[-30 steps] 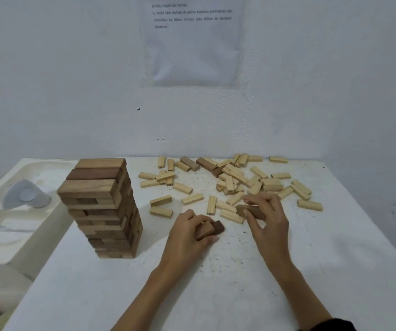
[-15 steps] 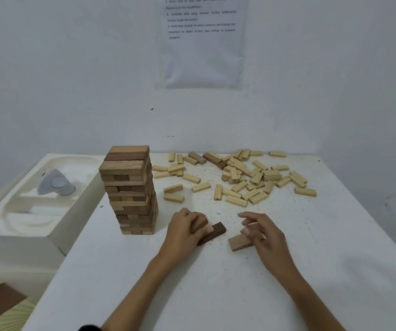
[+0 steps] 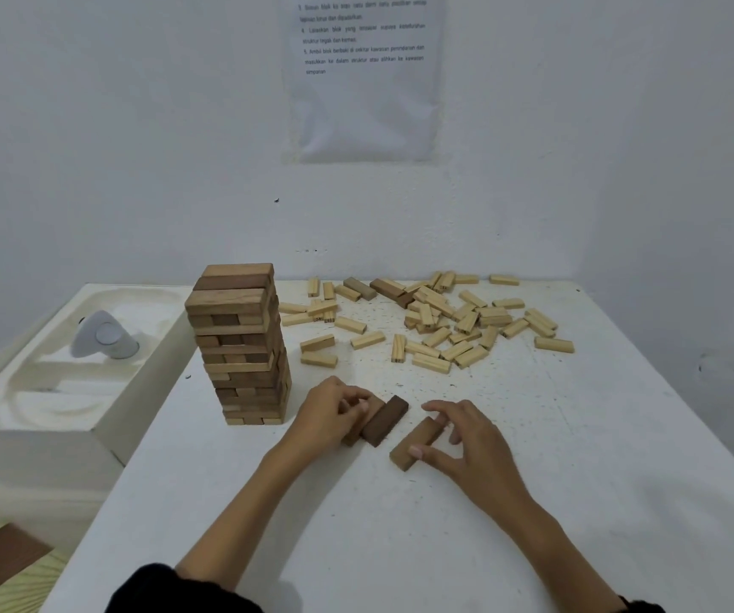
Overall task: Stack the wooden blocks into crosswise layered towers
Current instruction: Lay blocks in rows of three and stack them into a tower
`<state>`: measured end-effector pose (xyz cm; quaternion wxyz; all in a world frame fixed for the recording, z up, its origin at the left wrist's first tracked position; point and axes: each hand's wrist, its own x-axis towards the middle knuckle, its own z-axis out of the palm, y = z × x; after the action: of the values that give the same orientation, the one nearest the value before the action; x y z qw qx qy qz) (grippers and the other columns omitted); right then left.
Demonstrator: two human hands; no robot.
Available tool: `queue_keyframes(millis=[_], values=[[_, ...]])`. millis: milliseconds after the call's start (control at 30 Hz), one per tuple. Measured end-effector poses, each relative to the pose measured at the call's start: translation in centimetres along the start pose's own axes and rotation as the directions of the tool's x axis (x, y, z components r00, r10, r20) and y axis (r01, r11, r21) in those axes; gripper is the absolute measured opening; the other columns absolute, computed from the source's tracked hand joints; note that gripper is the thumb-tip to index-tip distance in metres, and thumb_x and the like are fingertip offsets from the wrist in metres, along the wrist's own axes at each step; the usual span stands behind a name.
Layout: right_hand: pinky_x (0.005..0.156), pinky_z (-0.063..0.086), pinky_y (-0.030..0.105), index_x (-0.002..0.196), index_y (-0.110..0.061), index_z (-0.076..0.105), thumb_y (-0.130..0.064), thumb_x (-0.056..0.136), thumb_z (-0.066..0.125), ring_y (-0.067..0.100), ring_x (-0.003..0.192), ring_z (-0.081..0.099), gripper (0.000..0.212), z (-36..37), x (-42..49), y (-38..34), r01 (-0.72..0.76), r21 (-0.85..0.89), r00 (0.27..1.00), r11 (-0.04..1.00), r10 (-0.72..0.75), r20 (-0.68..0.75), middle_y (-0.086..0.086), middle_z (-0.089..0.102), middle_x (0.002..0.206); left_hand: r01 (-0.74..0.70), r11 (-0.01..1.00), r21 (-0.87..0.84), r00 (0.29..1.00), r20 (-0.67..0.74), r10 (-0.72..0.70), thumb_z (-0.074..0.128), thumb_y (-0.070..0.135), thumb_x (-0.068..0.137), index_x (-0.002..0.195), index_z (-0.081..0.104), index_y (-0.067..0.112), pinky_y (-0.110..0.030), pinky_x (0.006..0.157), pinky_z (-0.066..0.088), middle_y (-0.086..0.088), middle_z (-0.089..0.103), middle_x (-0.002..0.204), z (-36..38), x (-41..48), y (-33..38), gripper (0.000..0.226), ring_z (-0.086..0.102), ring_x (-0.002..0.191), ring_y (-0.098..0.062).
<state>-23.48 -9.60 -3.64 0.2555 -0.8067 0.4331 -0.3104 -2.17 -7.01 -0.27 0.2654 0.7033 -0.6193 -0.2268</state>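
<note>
A crosswise tower [image 3: 243, 342] of brown and tan blocks stands left of centre on the white table [image 3: 445, 524]. Just right of its base, my left hand [image 3: 334, 413] curls over a brown block that it mostly hides, with a dark brown block [image 3: 385, 420] lying flat against that block's right side. My right hand [image 3: 471, 444] pinches a tan block [image 3: 416, 442] between thumb and fingers; the block lies flat on the table a little right of the dark one. Several pale loose blocks [image 3: 440, 320] are scattered at the back.
A white foam tray [image 3: 69, 391] with a grey rounded object [image 3: 104, 336] adjoins the table's left edge. A printed sheet [image 3: 363, 77] hangs on the wall behind. The table's right edge runs near the far-right blocks.
Both hands drew back from the loose pile toward the table's front. The right hand brought a tan block along and set it down beside the dark block at the left hand.
</note>
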Motion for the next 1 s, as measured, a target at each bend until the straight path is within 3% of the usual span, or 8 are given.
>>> queue_keyframes(millis=[133, 200, 300, 400, 500, 700, 833, 1000], values=[[0.072, 0.034, 0.012, 0.119, -0.038, 0.049, -0.037, 0.079, 0.071, 0.0, 0.087, 0.049, 0.046, 0.4, 0.7, -0.2, 0.009, 0.078, 1.0, 0.997, -0.01, 0.011, -0.018, 0.054, 0.1, -0.018, 1.0, -0.025, 0.999, 0.049, 0.02, 0.059, 0.021, 0.092, 0.12, 0.063, 0.014, -0.02, 0.077, 0.044, -0.001, 0.056, 0.101, -0.4, -0.4, 0.8, 0.029, 0.053, 0.083, -0.01], [0.075, 0.034, 0.015, 0.118, -0.044, 0.043, -0.045, 0.077, 0.069, -0.001, 0.094, 0.048, 0.048, 0.0, 0.9, 0.1, -0.003, 0.117, 1.0, 0.993, 0.001, 0.023, -0.02, 0.053, 0.106, -0.018, 0.994, -0.106, 0.995, 0.098, 0.029, 0.064, 0.026, 0.089, 0.124, 0.058, 0.017, -0.022, 0.076, 0.048, -0.001, 0.055, 0.109, -1.1, -0.5, 1.0, 0.037, 0.055, 0.081, -0.009], [0.093, 0.028, 0.017, 0.129, -0.046, 0.035, -0.073, 0.059, 0.065, -0.006, 0.113, 0.034, 0.081, -0.9, 1.2, 0.2, 0.003, 0.078, 0.988, 0.997, -0.015, 0.157, -0.03, 0.04, 0.123, -0.022, 0.987, -0.158, 0.946, 0.316, 0.072, 0.078, 0.028, 0.075, 0.141, 0.036, 0.026, -0.02, 0.08, 0.051, 0.009, 0.041, 0.131, -2.2, -0.6, 0.5, 0.078, 0.058, 0.095, -0.007], [0.102, 0.016, 0.026, 0.142, -0.043, 0.022, -0.083, 0.046, 0.054, -0.005, 0.122, 0.016, 0.109, -1.0, 1.4, 0.1, 0.025, -0.071, 0.958, 0.997, -0.004, 0.287, -0.031, 0.026, 0.132, -0.071, 0.99, -0.125, 0.891, 0.439, 0.119, 0.085, 0.019, 0.067, 0.146, 0.022, 0.033, -0.015, 0.082, 0.049, 0.019, 0.032, 0.131, -2.7, -0.4, -0.2, 0.102, 0.052, 0.102, -0.002], [0.102, 0.015, 0.026, 0.14, -0.045, 0.021, -0.081, 0.048, 0.056, -0.004, 0.121, 0.021, 0.104, -1.0, 1.9, 0.0, 0.029, -0.06, 0.957, 0.998, -0.01, 0.29, -0.033, 0.032, 0.129, -0.147, 0.985, -0.087, 0.901, 0.398, 0.17, 0.086, 0.023, 0.066, 0.142, 0.024, 0.041, -0.01, 0.08, 0.042, 0.022, 0.038, 0.131, -2.3, 0.1, -0.7, 0.1, 0.046, 0.106, 0.003], [0.103, 0.018, 0.024, 0.131, -0.051, 0.025, -0.044, 0.07, 0.078, -0.004, 0.114, 0.028, 0.081, -2.0, 2.9, -0.2, 0.009, 0.015, 0.94, 1.0, -0.014, 0.342, -0.037, 0.028, 0.117, -0.2, 0.973, -0.112, 0.92, 0.32, 0.226, 0.085, 0.028, 0.066, 0.138, 0.037, 0.038, -0.004, 0.078, 0.035, 0.015, 0.047, 0.124, -1.3, 0.5, -1.2, 0.087, 0.046, 0.104, 0.003], [0.107, 0.017, 0.029, 0.131, -0.053, 0.023, -0.067, 0.058, 0.067, -0.004, 0.121, 0.02, 0.087, -1.6, 3.0, 0.1, 0.039, -0.047, 0.938, 0.998, -0.021, 0.346, -0.03, 0.028, 0.126, -0.214, 0.968, -0.128, 0.922, 0.301, 0.244, 0.086, 0.031, 0.065, 0.139, 0.041, 0.029, -0.003, 0.082, 0.034, 0.011, 0.043, 0.122, -0.8, 0.4, -1.5, 0.087, 0.044, 0.107, 0.003], [0.091, 0.016, 0.025, 0.134, -0.045, 0.035, -0.084, 0.045, 0.048, 0.0, 0.113, 0.024, 0.098, -1.2, 2.9, 0.5, 0.042, -0.161, 0.965, 0.986, 0.002, 0.262, -0.022, 0.033, 0.118, -0.214, 0.97, -0.115, 0.939, 0.248, 0.237, 0.086, 0.037, 0.064, 0.133, 0.045, 0.029, -0.002, 0.08, 0.034, 0.011, 0.042, 0.12, -0.4, 0.5, -1.6, 0.081, 0.043, 0.106, 0.005]])
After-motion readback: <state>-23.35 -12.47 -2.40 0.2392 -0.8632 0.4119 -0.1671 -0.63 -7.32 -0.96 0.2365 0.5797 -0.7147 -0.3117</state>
